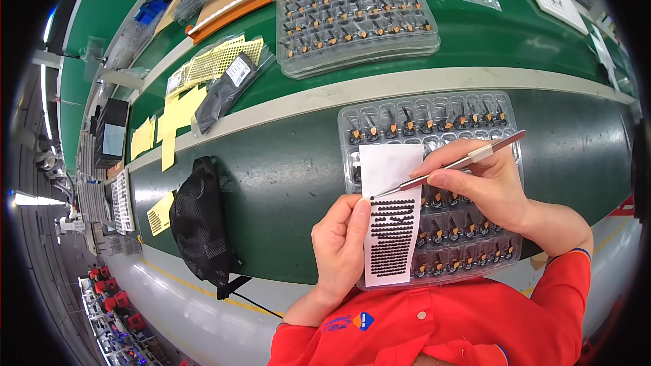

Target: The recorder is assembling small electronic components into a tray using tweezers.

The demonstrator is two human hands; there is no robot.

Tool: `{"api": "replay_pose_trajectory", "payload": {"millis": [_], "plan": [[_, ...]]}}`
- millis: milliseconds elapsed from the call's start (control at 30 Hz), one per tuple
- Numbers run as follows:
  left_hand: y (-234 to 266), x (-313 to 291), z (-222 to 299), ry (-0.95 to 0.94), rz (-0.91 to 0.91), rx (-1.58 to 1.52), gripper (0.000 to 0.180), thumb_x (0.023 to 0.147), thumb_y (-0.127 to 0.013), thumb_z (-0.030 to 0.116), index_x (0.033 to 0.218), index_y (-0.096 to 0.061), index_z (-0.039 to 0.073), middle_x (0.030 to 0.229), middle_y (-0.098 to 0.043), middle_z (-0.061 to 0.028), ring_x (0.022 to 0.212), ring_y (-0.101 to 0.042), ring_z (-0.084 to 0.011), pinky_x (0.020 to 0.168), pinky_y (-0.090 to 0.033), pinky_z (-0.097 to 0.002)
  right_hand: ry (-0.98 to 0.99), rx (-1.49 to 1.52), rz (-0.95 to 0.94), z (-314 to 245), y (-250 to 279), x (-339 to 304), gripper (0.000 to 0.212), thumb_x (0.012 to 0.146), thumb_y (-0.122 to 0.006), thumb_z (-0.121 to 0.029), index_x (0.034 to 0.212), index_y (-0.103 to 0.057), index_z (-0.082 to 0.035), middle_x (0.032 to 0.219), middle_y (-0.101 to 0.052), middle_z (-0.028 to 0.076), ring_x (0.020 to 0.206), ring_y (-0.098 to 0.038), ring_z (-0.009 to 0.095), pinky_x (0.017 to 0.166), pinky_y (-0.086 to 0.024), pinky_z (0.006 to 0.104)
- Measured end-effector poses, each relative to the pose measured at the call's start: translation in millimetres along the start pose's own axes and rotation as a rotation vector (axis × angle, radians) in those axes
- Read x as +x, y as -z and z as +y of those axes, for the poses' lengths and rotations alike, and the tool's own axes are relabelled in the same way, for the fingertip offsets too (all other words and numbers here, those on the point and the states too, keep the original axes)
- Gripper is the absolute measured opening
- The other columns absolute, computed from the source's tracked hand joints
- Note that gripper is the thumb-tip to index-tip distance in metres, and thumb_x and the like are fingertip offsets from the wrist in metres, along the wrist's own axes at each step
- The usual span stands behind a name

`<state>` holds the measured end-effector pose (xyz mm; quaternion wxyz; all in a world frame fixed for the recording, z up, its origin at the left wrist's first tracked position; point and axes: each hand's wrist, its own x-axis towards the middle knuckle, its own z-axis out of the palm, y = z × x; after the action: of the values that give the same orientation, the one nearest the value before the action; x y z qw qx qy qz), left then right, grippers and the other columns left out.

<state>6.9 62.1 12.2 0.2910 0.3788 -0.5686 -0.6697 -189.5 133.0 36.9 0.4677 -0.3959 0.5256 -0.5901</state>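
Observation:
My left hand holds a white paper sheet carrying rows of thin black adhesive strips, thumb pressed on its left edge. My right hand grips slim metal tweezers; their tip touches the top row of black strips on the sheet. Under both hands lies a clear plastic tray with pockets holding small black and orange parts. The sheet hides the tray's middle left pockets.
A black mesh bag lies on the green belt at the left. Stacked clear trays of similar parts sit farther back, with yellow sheets, a black pouch and an orange-edged box. The bench edge runs close to my body.

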Motion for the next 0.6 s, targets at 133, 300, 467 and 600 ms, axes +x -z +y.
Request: {"api": "replay_pose_trajectory", "payload": {"millis": [133, 300, 467, 600], "plan": [[1, 0, -3, -0.009, 0.007, 0.024, 0.018, 0.094, -0.048, 0.011, 0.089, -0.057, -0.003, 0.075, -0.058, 0.0018, 0.067, -0.047, -0.0008, 0.059, -0.04, -0.0168, -0.001, 0.009, 0.015, 0, -1, 1, 0.01, 0.081, -0.06, 0.0, 0.09, -0.065, 0.001, 0.089, -0.066, 0.009, 0.083, -0.061, 0.013, 0.075, -0.048, 0.0269], [2, -1, -2, -0.014, 0.007, 0.047, 0.018, 0.094, -0.048, 0.011, 0.089, -0.057, -0.004, 0.074, -0.057, 0.0018, 0.067, -0.047, -0.0009, 0.059, -0.04, -0.017, -0.034, 0.056, 0.024, 1, -2, 0, 0.01, 0.082, -0.059, -0.001, 0.09, -0.065, 0.001, 0.088, -0.067, 0.01, 0.08, -0.061, 0.013, 0.073, -0.048, 0.0256], [1, -1, -1, 0.017, -0.008, 0.036, 0.018, 0.094, -0.048, 0.011, 0.088, -0.057, -0.003, 0.075, -0.057, 0.0016, 0.069, -0.047, -0.0008, 0.06, -0.04, -0.017, -0.081, 0.131, 0.05, 3, 3, 1, 0.01, 0.083, -0.059, -0.006, 0.089, -0.064, 0.001, 0.086, -0.066, 0.01, 0.074, -0.061, 0.012, 0.067, -0.047, 0.0238], [4, 1, -8, -0.024, 0.068, 0.016, 0.017, 0.094, -0.047, 0.01, 0.089, -0.057, -0.003, 0.075, -0.057, 0.0021, 0.069, -0.046, -0.0009, 0.061, -0.039, -0.0168, -0.097, 0.138, 0.105, 0, 21, 7, 0.01, 0.084, -0.058, -0.009, 0.087, -0.061, 0.0, 0.083, -0.066, 0.009, 0.071, -0.06, 0.01, 0.062, -0.044, 0.0217]]}}
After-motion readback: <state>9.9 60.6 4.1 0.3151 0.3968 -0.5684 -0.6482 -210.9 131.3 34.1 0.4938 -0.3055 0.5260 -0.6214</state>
